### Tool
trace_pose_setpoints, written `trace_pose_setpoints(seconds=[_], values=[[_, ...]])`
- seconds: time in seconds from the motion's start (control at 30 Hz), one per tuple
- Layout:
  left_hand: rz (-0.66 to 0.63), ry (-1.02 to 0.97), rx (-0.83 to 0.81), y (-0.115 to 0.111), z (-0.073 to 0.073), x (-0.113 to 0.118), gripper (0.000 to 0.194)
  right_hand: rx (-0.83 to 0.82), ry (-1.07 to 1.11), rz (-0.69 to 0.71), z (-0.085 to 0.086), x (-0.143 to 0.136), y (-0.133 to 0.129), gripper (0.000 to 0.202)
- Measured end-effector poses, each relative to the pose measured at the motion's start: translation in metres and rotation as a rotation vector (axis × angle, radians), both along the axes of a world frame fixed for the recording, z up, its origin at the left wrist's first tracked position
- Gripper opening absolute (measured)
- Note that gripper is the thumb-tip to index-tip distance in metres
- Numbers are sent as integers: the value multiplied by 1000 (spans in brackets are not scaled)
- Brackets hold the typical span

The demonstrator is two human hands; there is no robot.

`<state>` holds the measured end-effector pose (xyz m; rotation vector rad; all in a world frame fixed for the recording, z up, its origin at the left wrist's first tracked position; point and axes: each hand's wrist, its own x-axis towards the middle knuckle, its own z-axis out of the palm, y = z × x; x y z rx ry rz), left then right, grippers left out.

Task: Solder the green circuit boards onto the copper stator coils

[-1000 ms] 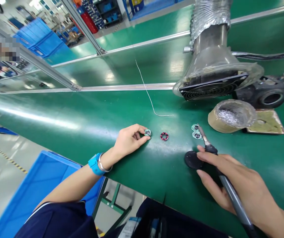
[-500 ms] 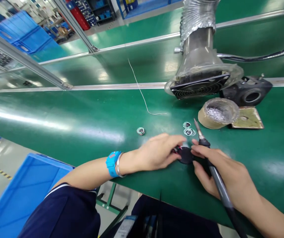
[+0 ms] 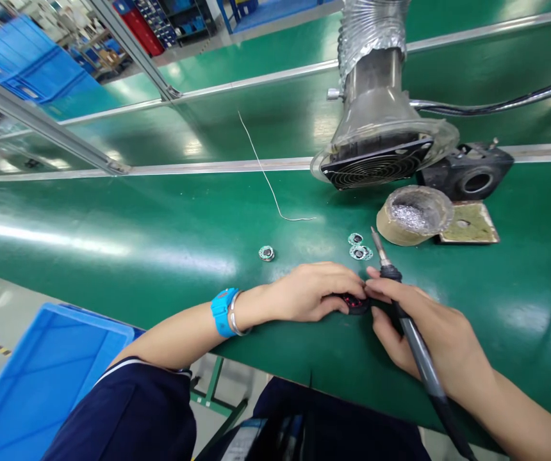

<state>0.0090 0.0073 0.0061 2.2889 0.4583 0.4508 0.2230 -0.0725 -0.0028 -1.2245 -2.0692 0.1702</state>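
Note:
My left hand (image 3: pixel 321 291) pinches a small round black part (image 3: pixel 358 308) with red spots showing on its upper face, held low over the green bench. The left fingers partly cover it. My right hand (image 3: pixel 432 330) is closed around a soldering iron (image 3: pixel 417 349), its metal tip pointing up and away from me. The right fingertips are close at the part's right side; whether they touch it I cannot tell. Just beyond the hands lies a cluster of small round circuit boards (image 3: pixel 358 251). Another small stack of boards (image 3: pixel 266 253) sits farther left.
A solder wire (image 3: pixel 270 186) stretches across the bench. At right stand a pot of silvery scraps (image 3: pixel 410 221), a sponge tray (image 3: pixel 470 224) and a black iron holder (image 3: pixel 472 173). A fume extractor hood (image 3: pixel 376 137) hangs above them. A blue crate (image 3: pixel 49 378) is at lower left.
The black part has turned in my left fingers, from a plain dark face to one with red spots. My right hand still grips the iron. The view has shifted slightly.

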Motion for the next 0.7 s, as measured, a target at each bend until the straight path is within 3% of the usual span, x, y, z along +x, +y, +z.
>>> trace_pose_setpoints(seconds=[0.1, 0.2, 0.37, 0.4, 0.57, 0.7], values=[[-37, -27, 43, 9, 5, -4, 16, -10, 3, -5, 1, -1, 0, 39], [-54, -68, 216, 11, 9, -15, 21, -20, 10, -11, 3, -1, 0, 38], [152, -176, 333, 13, 18, -29, 17, -46, 44, -30, 6, -2, -1, 36], [146, -160, 343, 13, 17, -28, 15, -43, 48, -39, 6, -2, -1, 36], [-112, -73, 512, 13, 6, -12, 19, -32, 63, -14, 5, -9, -2, 38], [-180, -53, 633, 11, 13, -15, 20, -25, 58, -88, 6, -7, -2, 37]])
